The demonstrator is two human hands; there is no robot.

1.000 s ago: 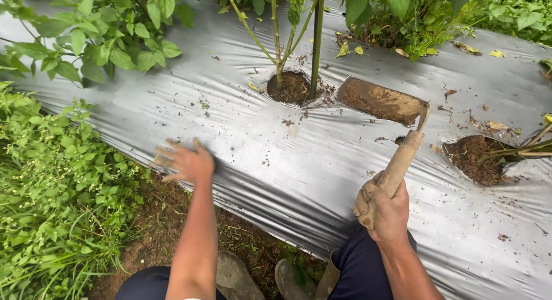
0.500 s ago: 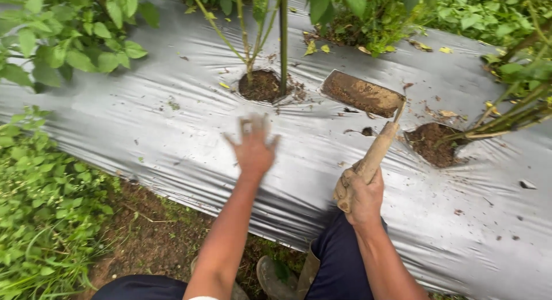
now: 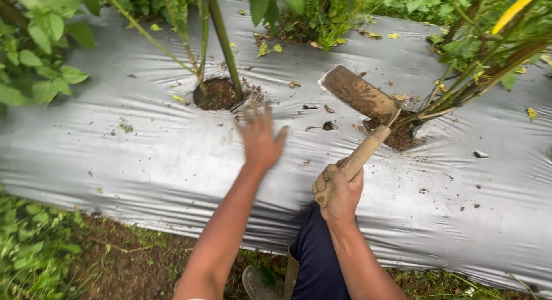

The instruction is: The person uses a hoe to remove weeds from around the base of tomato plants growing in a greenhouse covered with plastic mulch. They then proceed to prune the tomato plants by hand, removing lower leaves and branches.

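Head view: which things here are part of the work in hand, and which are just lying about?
In use:
- right hand gripping hoe
- left hand open near planting hole
- silver mulch sheet

Lying about:
- fallen yellow leaves
- weeds

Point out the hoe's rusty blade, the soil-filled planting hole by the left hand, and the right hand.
rusty flat metal hoe blade (image 3: 357,93), head view, middle of blade face
round soil-filled planting hole (image 3: 215,95), head view, bare soil
right hand (image 3: 338,191), head view, knuckles gripping handle

I see mulch sheet (image 3: 144,156) silver-grey, brown-speckled | hoe blade (image 3: 357,93) rust-brown, above it tan handle (image 3: 365,152) | soil hole (image 3: 218,94) left of blade dark brown | stems (image 3: 225,47) green | trousers (image 3: 319,260) navy
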